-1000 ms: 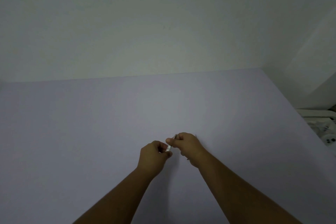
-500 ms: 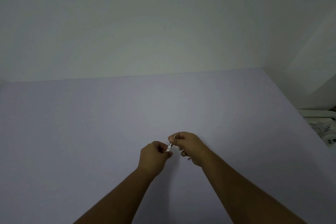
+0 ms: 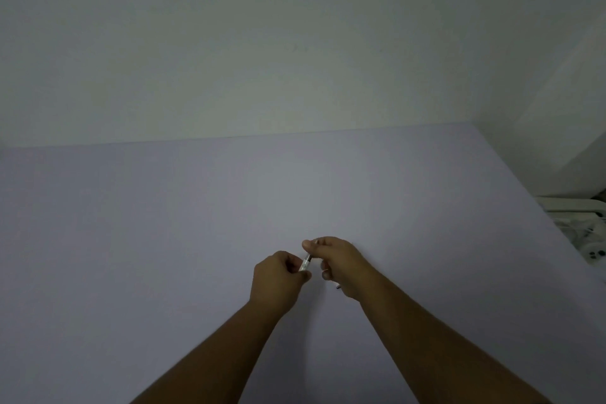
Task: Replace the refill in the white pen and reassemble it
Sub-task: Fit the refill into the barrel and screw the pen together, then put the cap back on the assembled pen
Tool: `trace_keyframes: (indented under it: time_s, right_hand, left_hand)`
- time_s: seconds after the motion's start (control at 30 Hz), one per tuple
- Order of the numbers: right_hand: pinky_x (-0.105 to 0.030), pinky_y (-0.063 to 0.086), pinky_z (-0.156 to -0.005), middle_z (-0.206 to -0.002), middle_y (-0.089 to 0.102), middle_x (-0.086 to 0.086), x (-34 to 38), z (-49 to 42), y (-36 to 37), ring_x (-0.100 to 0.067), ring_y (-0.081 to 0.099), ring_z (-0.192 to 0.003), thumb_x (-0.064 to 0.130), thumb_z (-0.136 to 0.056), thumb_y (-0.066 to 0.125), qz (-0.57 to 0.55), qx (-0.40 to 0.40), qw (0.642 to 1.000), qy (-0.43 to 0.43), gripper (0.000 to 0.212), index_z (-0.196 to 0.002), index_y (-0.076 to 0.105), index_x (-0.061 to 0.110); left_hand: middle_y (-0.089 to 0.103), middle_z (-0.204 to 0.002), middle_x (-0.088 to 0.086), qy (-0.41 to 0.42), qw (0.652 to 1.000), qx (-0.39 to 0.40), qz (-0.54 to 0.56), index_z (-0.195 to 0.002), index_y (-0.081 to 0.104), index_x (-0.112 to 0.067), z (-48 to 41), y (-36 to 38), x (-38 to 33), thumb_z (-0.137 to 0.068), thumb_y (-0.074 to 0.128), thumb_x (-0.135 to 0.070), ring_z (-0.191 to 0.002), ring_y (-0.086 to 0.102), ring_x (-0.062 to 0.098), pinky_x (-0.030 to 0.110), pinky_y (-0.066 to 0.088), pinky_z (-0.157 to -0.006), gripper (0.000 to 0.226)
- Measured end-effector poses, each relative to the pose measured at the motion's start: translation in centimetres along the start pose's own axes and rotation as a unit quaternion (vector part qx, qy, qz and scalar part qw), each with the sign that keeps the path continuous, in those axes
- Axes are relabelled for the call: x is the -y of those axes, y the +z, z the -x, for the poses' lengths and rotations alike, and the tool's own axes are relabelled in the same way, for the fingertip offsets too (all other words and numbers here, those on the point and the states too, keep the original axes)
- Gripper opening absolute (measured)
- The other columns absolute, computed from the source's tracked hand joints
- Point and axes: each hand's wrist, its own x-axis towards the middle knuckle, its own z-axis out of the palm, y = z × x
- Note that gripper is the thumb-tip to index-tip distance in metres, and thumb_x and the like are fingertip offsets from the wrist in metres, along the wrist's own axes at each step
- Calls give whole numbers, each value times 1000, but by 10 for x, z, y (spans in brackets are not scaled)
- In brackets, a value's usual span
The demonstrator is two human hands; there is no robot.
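Note:
Both hands meet low in the middle of the view, above a pale lilac table (image 3: 164, 239). The white pen (image 3: 305, 263) runs slanted between them, only a short silvery-white stretch showing. My left hand (image 3: 278, 279) is closed around its lower end. My right hand (image 3: 337, 261) pinches the upper end between thumb and forefinger, the other fingers curled. A small dark end of something (image 3: 337, 286) pokes out under my right hand; what it is cannot be made out. Most of the pen is hidden inside the two fists.
A plain white wall (image 3: 262, 43) stands behind the table's far edge. Past the table's right edge lie white objects (image 3: 587, 239), one with dark dots. The scene is dim.
My right hand has drifted slightly up and right, turning a little on the pen's upper end. My left hand has stayed where it was, still closed on the pen.

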Motion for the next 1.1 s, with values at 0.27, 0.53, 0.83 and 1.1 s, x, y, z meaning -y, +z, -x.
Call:
trace_keyframes:
  time_s: [0.27, 0.53, 0.83, 1.1]
  right_hand:
    - [-25, 37, -54, -66, 52, 2, -5, -8, 2, -13, 40, -53, 32, -80, 71, 9, -58, 998, -18, 26, -66, 55, 18]
    - [-28, 43, -60, -75, 58, 0, -9, -11, -6, -14, 46, -60, 52, -80, 62, 44, -44, 997, -38, 33, -74, 60, 20]
    - [-30, 50, -75, -97, 71, -15, -39, -35, -26, -29, 66, -94, 23, -86, 57, 370, -163, 913, -52, 20, -91, 67, 7]
    - [-38, 53, -80, -104, 68, -16, -59, -40, -12, -33, 63, -97, 25, -88, 56, 436, -178, 879, -80, 21, -101, 56, 8]
  left_hand:
    - [51, -63, -17, 16, 999, -21, -22, -77, 59, -20, 2, 3, -1, -78, 72, -19, -56, 49, 0, 11, 31, -50, 13]
    - [55, -66, -14, -2, 1000, -10, 20, -84, 66, -15, 2, 2, -1, -76, 73, -19, -59, 53, 2, 14, 39, -52, 11]
    - [66, -79, 3, -97, 984, 46, 139, -75, 63, -17, 1, 4, 4, -72, 77, -16, -77, 63, 20, 29, 53, -65, 15]
    - [70, -77, 10, -134, 971, 74, 184, -78, 65, -12, 2, 6, 12, -69, 79, -10, -69, 65, 23, 38, 59, -72, 16]
